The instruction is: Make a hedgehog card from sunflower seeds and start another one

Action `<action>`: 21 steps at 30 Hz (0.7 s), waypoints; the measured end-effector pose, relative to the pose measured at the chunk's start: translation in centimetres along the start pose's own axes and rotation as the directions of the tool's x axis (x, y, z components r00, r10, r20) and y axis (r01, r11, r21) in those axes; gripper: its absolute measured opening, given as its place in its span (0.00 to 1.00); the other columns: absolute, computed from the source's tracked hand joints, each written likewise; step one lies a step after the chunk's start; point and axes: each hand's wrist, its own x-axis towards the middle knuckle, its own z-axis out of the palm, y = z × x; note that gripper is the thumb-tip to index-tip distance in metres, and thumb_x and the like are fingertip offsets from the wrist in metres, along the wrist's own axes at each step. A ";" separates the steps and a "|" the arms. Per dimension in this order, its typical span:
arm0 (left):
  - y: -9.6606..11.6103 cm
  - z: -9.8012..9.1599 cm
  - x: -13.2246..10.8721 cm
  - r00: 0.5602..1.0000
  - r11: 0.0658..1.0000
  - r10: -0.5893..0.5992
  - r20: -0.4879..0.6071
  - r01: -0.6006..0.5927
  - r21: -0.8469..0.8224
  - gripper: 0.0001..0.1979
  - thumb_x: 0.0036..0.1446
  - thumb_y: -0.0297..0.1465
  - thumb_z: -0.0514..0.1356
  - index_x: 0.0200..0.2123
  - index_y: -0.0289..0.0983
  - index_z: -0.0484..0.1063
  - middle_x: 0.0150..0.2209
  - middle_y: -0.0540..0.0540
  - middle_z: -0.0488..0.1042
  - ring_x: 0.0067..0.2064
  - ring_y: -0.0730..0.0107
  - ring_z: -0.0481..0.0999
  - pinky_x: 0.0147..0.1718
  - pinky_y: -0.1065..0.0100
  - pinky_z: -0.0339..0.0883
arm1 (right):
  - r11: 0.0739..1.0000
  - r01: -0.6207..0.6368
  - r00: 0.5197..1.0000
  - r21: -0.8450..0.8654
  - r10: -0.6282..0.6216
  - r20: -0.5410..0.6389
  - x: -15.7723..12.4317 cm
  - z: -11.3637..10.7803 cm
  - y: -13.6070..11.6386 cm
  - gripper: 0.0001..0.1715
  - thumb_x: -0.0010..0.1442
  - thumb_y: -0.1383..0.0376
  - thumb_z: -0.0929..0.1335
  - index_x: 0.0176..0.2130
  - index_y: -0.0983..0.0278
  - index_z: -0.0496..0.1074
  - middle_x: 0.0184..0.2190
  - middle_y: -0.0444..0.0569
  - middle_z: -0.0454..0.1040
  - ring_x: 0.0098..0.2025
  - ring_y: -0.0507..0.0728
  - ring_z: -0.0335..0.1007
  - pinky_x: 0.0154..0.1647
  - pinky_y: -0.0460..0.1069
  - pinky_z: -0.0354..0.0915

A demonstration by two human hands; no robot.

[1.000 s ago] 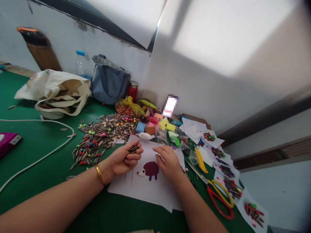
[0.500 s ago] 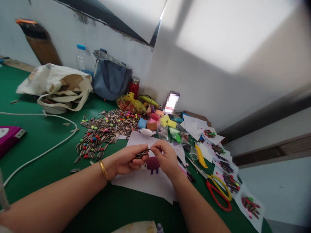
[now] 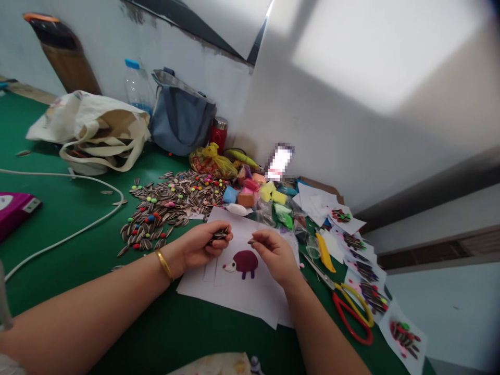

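Observation:
My left hand (image 3: 203, 245), with a gold bangle on the wrist, is closed round a small bunch of striped sunflower seeds (image 3: 217, 235). My right hand (image 3: 275, 253) pinches a single seed (image 3: 251, 241) between thumb and fingertip. Both hands hover over a white sheet (image 3: 234, 281) on the green table (image 3: 78, 245). On the sheet sits a purple clay hedgehog (image 3: 244, 262), between the two hands. A big pile of sunflower seeds with coloured clay beads (image 3: 167, 205) lies just left of the sheet.
Coloured clay blocks (image 3: 253, 194), red-and-yellow scissors (image 3: 353, 315), a yellow tool (image 3: 323, 252) and finished seed pictures (image 3: 365, 271) lie to the right. A white cable (image 3: 70, 234), a cloth tote (image 3: 89, 130), a blue bag (image 3: 179, 117), a bottle (image 3: 136, 88) and a magenta box (image 3: 13, 205) are left and behind.
My right hand met the left, took one seed from the bunch, and has drawn back to the right with it. The left hand kept its seeds.

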 end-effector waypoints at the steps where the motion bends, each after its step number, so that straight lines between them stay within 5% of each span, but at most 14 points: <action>1: 0.0 -0.1 0.1 1.000 1.000 0.000 -0.010 0.000 -0.003 0.06 0.59 0.27 0.58 0.29 0.33 0.67 0.27 0.51 0.66 0.16 0.88 0.55 0.11 0.83 0.44 | 1.000 -0.001 1.000 -0.024 0.001 0.007 0.0 -0.1 0.1 0.12 0.56 0.62 0.69 0.42 0.61 0.74 0.37 0.49 0.79 0.38 0.58 0.78 0.40 0.52 0.72; 9: -0.2 -0.4 0.4 0.999 1.000 -0.004 -0.048 0.005 0.031 0.09 0.61 0.28 0.57 0.27 0.32 0.67 0.24 0.51 0.64 0.16 0.87 0.55 0.10 0.83 0.44 | 0.893 0.148 0.984 -0.426 -0.091 0.152 -0.5 -0.8 -0.7 0.06 0.56 0.69 0.68 0.33 0.60 0.76 0.32 0.45 0.77 0.36 0.55 0.72 0.38 0.50 0.67; 21: -0.2 0.1 0.2 0.998 0.999 0.004 -0.059 -0.001 0.047 0.10 0.61 0.28 0.56 0.27 0.32 0.67 0.21 0.52 0.62 0.15 0.86 0.55 0.10 0.83 0.44 | 0.767 0.345 0.928 -0.541 -0.192 0.320 -1.4 0.3 -1.5 0.07 0.59 0.71 0.68 0.34 0.60 0.77 0.33 0.47 0.74 0.40 0.56 0.70 0.43 0.50 0.65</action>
